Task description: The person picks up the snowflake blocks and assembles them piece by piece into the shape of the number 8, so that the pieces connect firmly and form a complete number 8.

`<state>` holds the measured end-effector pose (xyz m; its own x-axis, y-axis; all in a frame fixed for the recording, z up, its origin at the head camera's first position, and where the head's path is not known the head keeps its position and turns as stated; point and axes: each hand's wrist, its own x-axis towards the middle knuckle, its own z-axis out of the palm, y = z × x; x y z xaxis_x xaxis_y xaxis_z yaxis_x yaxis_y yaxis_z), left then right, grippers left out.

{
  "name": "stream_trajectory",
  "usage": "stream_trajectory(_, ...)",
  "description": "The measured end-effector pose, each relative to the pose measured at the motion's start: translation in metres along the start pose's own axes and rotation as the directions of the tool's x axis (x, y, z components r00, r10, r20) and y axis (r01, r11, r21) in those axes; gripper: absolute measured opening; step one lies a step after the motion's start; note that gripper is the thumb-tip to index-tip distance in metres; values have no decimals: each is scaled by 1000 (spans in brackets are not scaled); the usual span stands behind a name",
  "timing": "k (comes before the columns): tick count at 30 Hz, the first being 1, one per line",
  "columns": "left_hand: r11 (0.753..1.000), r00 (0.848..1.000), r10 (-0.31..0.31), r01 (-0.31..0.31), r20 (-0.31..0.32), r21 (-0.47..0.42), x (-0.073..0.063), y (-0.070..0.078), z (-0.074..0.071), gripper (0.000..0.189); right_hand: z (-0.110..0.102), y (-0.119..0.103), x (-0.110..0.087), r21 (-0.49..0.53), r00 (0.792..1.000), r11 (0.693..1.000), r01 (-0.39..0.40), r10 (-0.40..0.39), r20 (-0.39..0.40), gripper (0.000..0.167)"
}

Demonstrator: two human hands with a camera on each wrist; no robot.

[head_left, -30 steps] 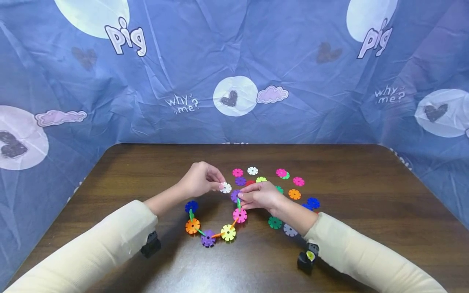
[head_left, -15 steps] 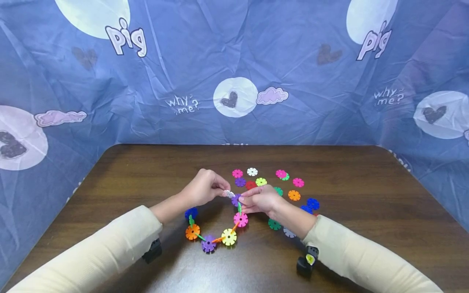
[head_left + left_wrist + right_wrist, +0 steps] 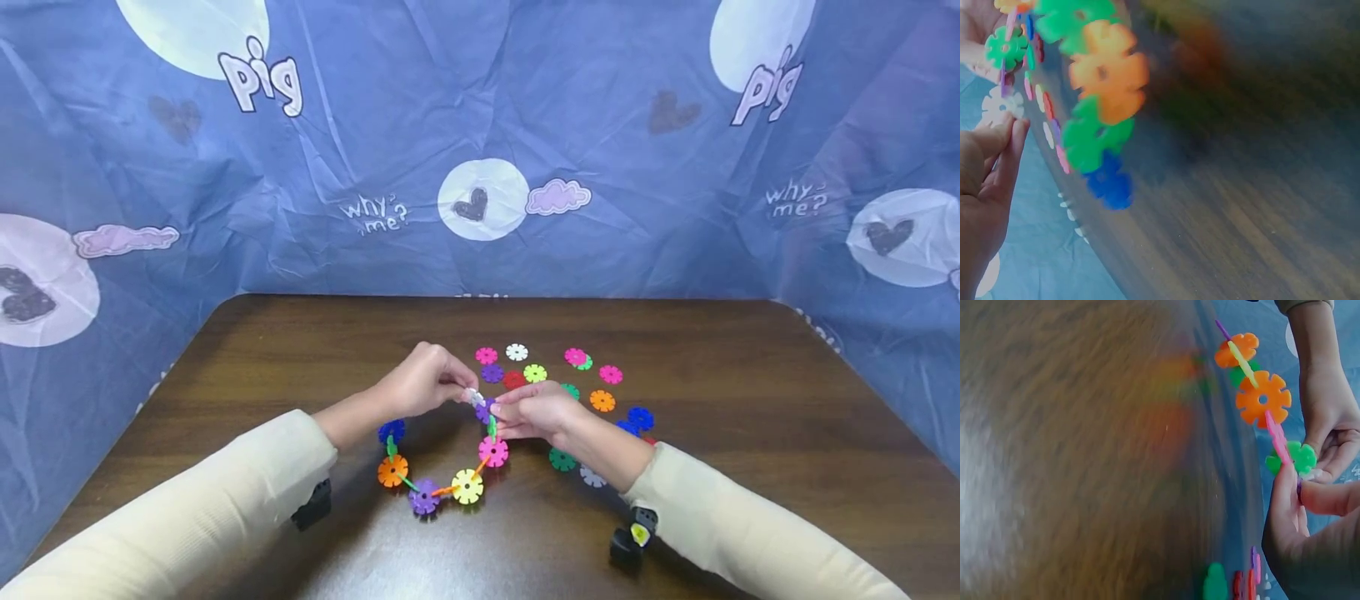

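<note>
My left hand (image 3: 423,381) pinches a white notched plastic disc (image 3: 1002,107) between thumb and fingertips. Facing it, my right hand (image 3: 542,410) grips a purple notched disc (image 3: 485,410) at the end of a linked chain. In the left wrist view the white disc meets the edge of the purple one. Below the hands the chain curves round through a green disc (image 3: 1300,459), a pink disc (image 3: 493,452), a yellow disc (image 3: 467,487), another purple disc (image 3: 424,497) and an orange disc (image 3: 392,471), up to a blue disc (image 3: 391,431) under the left wrist.
Several loose discs lie on the brown table (image 3: 300,333) beyond and beside the right hand, among them a white one (image 3: 517,352), an orange one (image 3: 602,401) and a dark green one (image 3: 562,459). A blue printed cloth (image 3: 360,133) hangs behind the table.
The left hand has brought the white disc right and down against the purple disc, turning it from face-on to nearly edge-on. The right hand and the chain have shifted only slightly.
</note>
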<state>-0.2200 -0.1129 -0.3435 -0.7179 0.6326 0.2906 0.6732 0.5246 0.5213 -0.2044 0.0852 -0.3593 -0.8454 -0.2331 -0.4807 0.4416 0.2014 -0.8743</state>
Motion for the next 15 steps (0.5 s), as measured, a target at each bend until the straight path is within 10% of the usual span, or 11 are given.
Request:
stream_trajectory(9,997,992,-44,50,117,-55,13,-8,0,7,-8,6,1,-13,996,999,31,-30,83,35)
stream_trajectory(15,974,958,-206,181,198,138,42,-14,-20,22,-13,8,-1,-11,996,1000,27,-26,90,33)
